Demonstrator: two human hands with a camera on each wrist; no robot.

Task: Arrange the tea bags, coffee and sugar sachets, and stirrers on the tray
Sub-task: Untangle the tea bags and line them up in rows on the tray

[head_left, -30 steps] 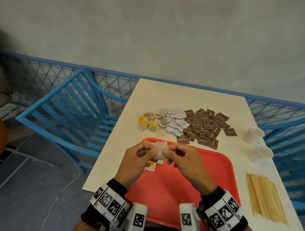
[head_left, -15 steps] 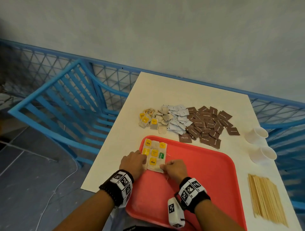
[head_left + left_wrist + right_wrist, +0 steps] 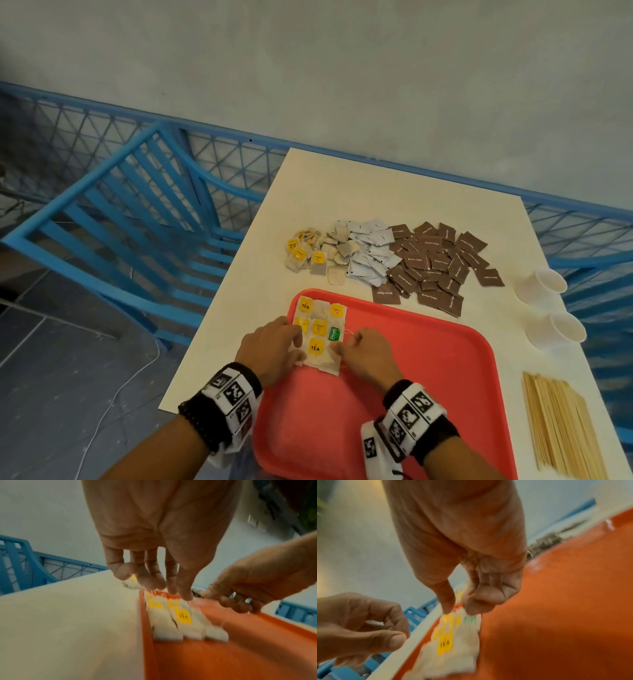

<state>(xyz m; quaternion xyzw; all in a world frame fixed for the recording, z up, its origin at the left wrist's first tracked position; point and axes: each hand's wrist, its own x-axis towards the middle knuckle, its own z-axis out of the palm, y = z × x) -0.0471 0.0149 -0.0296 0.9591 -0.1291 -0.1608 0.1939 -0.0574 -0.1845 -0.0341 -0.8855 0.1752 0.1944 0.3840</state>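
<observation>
A red tray lies on the near part of the white table. Several tea bags with yellow tags and one green tag lie flat in rows in its far left corner. My left hand rests straight fingers on their left side; its fingertips touch the bags. My right hand has its fingers curled. Its thumb and forefinger touch the bags' right edge, and I see nothing held in it.
Beyond the tray lie a loose pile of tea bags, white sachets and brown sachets. Two white paper cups lie on their sides at the right edge, with wooden stirrers nearer. A blue chair stands left.
A second ago both hands held a bunch of tea bags above the tray. The bags now lie spread flat on it, with both hands lowered to their sides.
</observation>
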